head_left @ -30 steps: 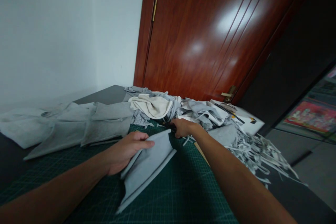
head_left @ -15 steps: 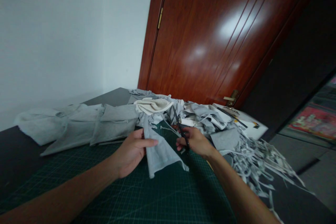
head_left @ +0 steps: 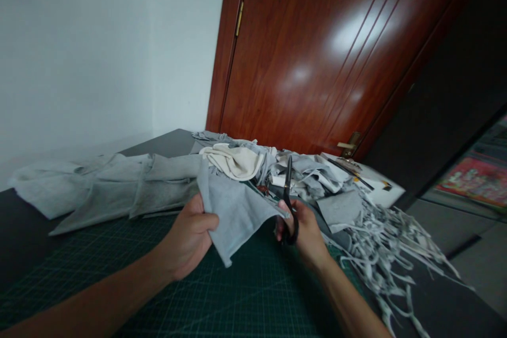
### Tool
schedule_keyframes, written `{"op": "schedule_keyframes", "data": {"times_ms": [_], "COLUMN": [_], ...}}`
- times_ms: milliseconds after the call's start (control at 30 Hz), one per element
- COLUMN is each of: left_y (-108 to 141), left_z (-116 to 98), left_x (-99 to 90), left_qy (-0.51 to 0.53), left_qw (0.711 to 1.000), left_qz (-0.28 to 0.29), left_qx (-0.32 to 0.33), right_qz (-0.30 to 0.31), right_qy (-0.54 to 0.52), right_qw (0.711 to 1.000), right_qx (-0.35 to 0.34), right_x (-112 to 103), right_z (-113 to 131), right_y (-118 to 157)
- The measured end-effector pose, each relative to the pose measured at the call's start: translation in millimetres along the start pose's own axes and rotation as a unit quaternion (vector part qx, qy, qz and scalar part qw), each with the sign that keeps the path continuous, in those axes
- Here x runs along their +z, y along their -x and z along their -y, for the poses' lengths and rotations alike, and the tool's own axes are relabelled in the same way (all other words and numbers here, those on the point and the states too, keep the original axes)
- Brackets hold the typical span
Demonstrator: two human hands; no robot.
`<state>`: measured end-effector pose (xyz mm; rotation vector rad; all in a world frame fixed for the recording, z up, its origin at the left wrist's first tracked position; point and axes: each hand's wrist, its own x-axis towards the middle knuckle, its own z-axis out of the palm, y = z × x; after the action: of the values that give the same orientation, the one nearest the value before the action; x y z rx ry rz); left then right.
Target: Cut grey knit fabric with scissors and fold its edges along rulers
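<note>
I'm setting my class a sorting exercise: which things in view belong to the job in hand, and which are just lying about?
Probably in use:
grey fabric piece, in the left hand
black scissors, in the right hand
green cutting mat, beneath

Apparently lying about:
cream fabric piece
tangled fabric strips
grey fabric panels at left

A glossy red-brown door (head_left: 301, 63) with a brass-coloured hinge (head_left: 240, 18) and a lever handle (head_left: 348, 145) stood behind the tabletop (head_left: 166, 143). A pale wall (head_left: 79, 53) rose left of the door. A white box-like object (head_left: 380, 195) lay below the handle; a red patterned surface (head_left: 475, 185) showed far right.
</note>
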<state>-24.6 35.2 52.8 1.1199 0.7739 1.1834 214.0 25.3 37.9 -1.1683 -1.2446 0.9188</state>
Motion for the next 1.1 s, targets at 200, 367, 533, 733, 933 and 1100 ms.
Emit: {"op": "schedule_keyframes", "data": {"times_ms": [200, 367, 533, 733, 933, 1100], "left_y": [3.4, 12.1, 18.0, 8.7, 17.6, 23.6], "left_z": [-3.9, -8.3, -6.6, 5.1, 16.9, 21.5], "left_x": [0.4, 5.3, 18.2, 21.0, 27.5, 36.4], "left_qy": [0.017, 0.115, 0.185, 0.083, 0.018, 0.058], "left_qw": [0.997, 0.991, 0.981, 0.996, 0.999, 0.998], "left_qz": [-0.068, -0.055, -0.036, -0.022, 0.005, -0.023], "left_qx": [0.03, 0.032, 0.037, -0.003, -0.045, 0.018], "right_qz": [-0.028, 0.015, -0.014, -0.067, -0.075, -0.112], "right_qy": [-0.064, -0.088, -0.118, -0.132, -0.143, -0.149], "right_qw": [0.996, 0.996, 0.993, 0.986, 0.981, 0.976], "right_qx": [-0.046, -0.023, -0.023, -0.079, -0.108, -0.112], "right_x": [26.4, 50.1, 60.3, 46.1, 34.3, 27.6], "right_z": [4.5, -3.3, -10.7, -6.1, -4.9, -3.7], "right_y": [18.4, 33.6, 30.3, 18.1, 22.2, 19.9]}}
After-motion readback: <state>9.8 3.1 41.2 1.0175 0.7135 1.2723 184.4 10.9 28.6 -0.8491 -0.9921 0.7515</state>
